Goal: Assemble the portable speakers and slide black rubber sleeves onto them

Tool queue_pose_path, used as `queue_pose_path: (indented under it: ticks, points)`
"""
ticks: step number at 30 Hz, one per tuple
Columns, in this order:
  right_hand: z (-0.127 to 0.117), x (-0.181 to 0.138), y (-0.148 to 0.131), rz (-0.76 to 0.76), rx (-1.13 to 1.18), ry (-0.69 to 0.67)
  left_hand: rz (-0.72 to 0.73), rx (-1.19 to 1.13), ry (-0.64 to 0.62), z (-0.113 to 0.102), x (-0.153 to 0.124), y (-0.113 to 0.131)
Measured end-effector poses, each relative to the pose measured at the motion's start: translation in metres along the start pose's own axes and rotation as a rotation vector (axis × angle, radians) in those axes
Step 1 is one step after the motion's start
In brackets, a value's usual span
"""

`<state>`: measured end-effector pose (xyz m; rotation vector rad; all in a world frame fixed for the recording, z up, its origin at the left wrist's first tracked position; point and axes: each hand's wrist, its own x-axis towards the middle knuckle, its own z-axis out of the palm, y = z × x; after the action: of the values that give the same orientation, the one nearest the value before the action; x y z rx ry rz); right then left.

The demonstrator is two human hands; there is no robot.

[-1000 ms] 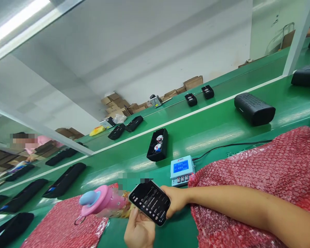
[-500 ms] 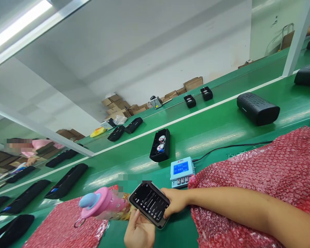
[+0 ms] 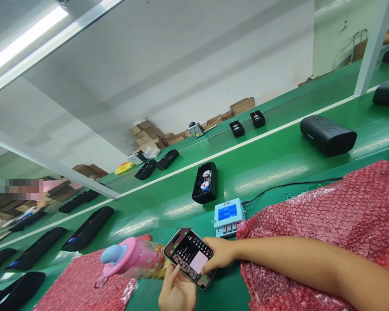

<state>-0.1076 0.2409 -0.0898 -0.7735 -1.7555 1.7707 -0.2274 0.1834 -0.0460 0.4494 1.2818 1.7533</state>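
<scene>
The left hand is curled partly closed, palm up, with its thumb on the near edge of a phone and its other fingers mostly hidden beneath it. The right hand is partly closed at the phone's right edge, its thumb over the lower part of the screen and its fingertips out of sight behind, so both hands have hold of the phone. The phone is tilted above the near side of the green table, its lit screen facing up; the text on it is too small to read. Just left of the phone is a bottle with a pink lid and a blue cap, beside a sheet of red bubble wrap. The right forearm crosses in front of a larger heap of red bubble wrap. Behind the right hand sits a pale blue box with a lit display and a row of buttons, a black cable running from it. Farther back are an open black case with two round parts inside and, to its right, a closed black speaker.
</scene>
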Motion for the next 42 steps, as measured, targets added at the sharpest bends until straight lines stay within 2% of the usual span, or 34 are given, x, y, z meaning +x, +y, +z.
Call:
queue_pose_path:
  ticks: [15,19,23,28,33,36,42]
  points:
    - [0.002,-0.001,-0.004,0.061,0.095,-0.007,-0.023,0.023,-0.052,0.001,-0.004,0.001]
    - [0.003,-0.001,-0.005,0.049,0.115,-0.045,-0.038,0.030,-0.038,0.002,-0.004,0.001]
    - [0.003,0.000,-0.005,0.058,0.124,-0.009,-0.044,0.026,-0.058,0.003,-0.004,0.001]
    - [0.001,-0.001,-0.004,0.054,0.133,-0.069,-0.030,0.079,-0.086,0.001,-0.004,0.001]
    - [0.000,-0.005,-0.005,0.042,0.121,-0.025,-0.007,0.105,-0.112,-0.001,-0.001,-0.002]
    - [0.000,-0.004,-0.005,0.047,0.146,-0.051,-0.012,0.109,-0.120,-0.002,-0.001,-0.002]
    - [0.000,0.001,-0.004,0.031,0.205,-0.074,-0.085,0.222,-0.225,-0.007,-0.001,0.009]
